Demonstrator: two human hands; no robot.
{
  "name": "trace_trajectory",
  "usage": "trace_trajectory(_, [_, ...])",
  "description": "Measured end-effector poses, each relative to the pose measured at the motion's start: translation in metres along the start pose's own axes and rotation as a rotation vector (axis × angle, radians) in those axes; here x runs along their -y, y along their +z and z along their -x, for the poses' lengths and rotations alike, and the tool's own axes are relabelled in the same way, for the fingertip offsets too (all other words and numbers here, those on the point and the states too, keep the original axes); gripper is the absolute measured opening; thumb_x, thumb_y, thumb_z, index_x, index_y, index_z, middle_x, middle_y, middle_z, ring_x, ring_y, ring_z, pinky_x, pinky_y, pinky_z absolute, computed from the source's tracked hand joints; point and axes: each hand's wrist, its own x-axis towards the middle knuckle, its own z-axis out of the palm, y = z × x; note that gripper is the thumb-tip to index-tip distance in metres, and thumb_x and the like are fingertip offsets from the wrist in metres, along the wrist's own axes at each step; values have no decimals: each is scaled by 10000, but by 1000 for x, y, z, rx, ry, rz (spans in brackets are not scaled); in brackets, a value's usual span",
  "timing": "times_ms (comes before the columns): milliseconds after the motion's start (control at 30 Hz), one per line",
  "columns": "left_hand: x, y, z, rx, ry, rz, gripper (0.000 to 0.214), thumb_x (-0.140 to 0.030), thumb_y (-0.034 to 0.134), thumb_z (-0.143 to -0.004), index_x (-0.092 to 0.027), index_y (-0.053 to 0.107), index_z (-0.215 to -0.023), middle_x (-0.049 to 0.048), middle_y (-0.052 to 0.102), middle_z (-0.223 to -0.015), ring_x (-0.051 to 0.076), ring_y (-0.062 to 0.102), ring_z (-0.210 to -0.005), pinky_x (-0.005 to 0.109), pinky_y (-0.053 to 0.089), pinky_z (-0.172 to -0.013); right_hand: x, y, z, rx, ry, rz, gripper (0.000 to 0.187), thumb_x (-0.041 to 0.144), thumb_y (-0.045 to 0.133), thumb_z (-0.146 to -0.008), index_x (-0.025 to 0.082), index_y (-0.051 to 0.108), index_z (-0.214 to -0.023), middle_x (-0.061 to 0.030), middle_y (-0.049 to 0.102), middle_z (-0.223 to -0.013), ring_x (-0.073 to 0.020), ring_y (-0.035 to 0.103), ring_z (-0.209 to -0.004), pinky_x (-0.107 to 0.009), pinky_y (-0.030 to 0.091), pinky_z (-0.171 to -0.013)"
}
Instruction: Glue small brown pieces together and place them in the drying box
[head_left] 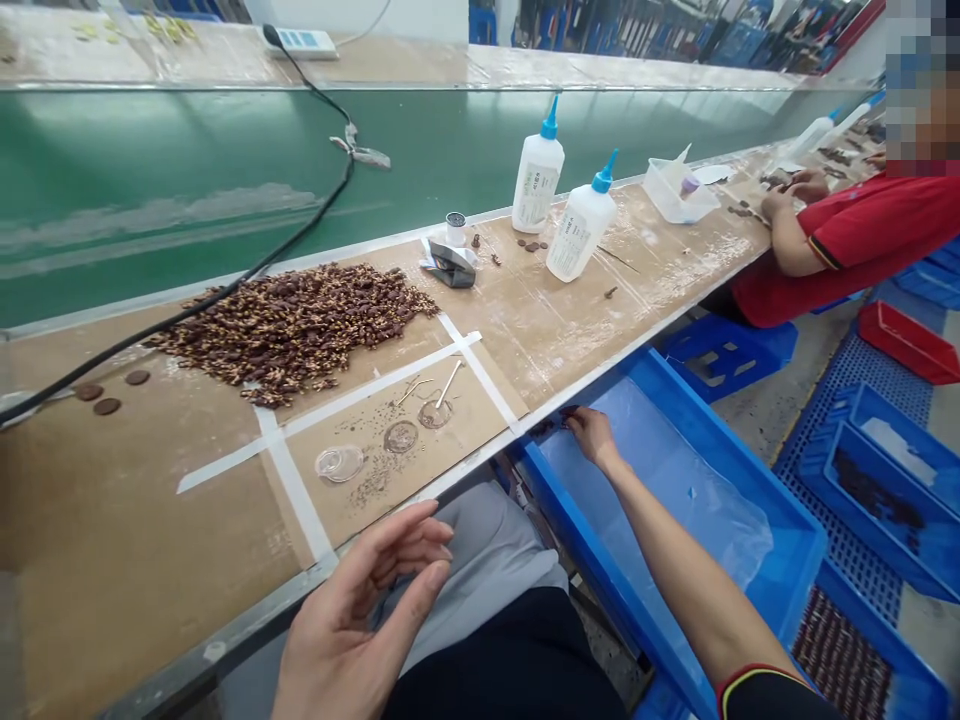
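Observation:
My left hand (367, 610) is raised over my lap before the table edge, fingers curved and thumb apart, with nothing in it. My right hand (590, 434) reaches into the near corner of a blue plastic bin (551, 490) lined with clear film. Its fingers are closed around something small and dark that I cannot make out, beside a few dark pieces. On the taped-off cardboard (450, 460) lie a clear plastic cup (340, 463), two round patches of dark crumbs (401, 437) and a thin white stick (448, 385).
A heap of small brown-and-yellow pieces (300, 325) covers the table's back, crossed by a black cable (300, 235). Two blue-capped bottles (538, 180) stand farther right, before a clear tub (681, 192). A co-worker in a red shirt (862, 235) works there. More blue bins (885, 480) are at right.

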Motion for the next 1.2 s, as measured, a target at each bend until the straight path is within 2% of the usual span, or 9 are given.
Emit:
trace_trajectory(100, [0, 1, 1, -10, -10, 1, 436, -507, 888, -1016, -262, 820, -1370, 90, 886, -1225, 295, 871, -1067, 405, 736, -1020, -15, 11, -7, 26, -6, 87, 310, 477, 793, -1154, 181, 780, -1247, -76, 794, -1244, -237, 785, -1102, -457, 692, -1026])
trace_trajectory(200, [0, 2, 0, -15, -20, 8, 432, -500, 889, -1013, -262, 824, -1368, 88, 889, -1222, 297, 871, -1075, 414, 739, -1030, -29, 15, -9, 41, -14, 147, 299, 465, 793, -1154, 177, 778, -1237, -71, 793, -1224, -237, 784, -1096, -460, 691, -1026])
trace_trajectory(433, [-2, 1, -3, 9, -48, 2, 409, -484, 890, -1013, -282, 833, -1365, 78, 882, -1232, 287, 864, -1075, 385, 729, -1014, -48, 16, -16, -19, -7, 199, 329, 499, 775, -1162, 176, 773, -1228, -60, 792, -1173, -219, 781, -1021, -427, 693, -969])
trace_trajectory(633, [-2, 2, -5, 31, -36, 3, 383, -463, 886, -1019, -297, 838, -1360, 64, 882, -1225, 261, 860, -1060, 353, 714, -1012, -48, 24, -15, -32, -22, 174, 339, 508, 778, -1157, 173, 766, -1203, -48, 780, -1124, -204, 764, -960, -398, 686, -916])
trace_trajectory(800, [-2, 1, -4, 33, -33, -11, 384, -463, 882, -1019, -282, 839, -1355, 79, 885, -1216, 277, 863, -1063, 378, 720, -1006, -47, 24, -13, -24, -31, 114, 327, 495, 781, -1157, 172, 771, -1208, -50, 785, -1137, -209, 771, -981, -404, 689, -931])
trace_trajectory(1000, [-3, 1, -3, 57, -24, -10, 371, -441, 858, -1041, -260, 829, -1363, 89, 880, -1224, 274, 860, -1065, 381, 720, -1006, -45, 32, -10, -18, 26, 13, 318, 482, 770, -1170, 170, 768, -1230, -45, 791, -1114, -188, 775, -915, -379, 701, -885])
trace_trajectory(1200, [-5, 0, 0, 50, -24, -4, 364, -439, 859, -1043, -265, 833, -1361, 86, 881, -1227, 269, 862, -1065, 369, 714, -1016, -43, 38, -6, -8, 69, -89, 348, 498, 761, -1177, 172, 766, -1299, -58, 801, -1157, -200, 793, -952, -392, 714, -901])
